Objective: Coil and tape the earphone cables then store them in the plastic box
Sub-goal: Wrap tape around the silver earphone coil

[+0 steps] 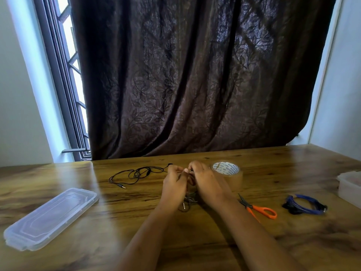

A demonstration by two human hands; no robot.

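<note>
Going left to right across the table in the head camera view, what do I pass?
Clear lid → loose black earphones → left hand → right hand, both pinching a second earphone cable → tape roll → scissors → blue coiled cable → plastic box.

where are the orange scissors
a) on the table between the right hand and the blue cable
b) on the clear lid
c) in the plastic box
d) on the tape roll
a: the orange scissors lie on the table, right of the right hand that pinches the earphone cable, with the blue cable further right.
</note>
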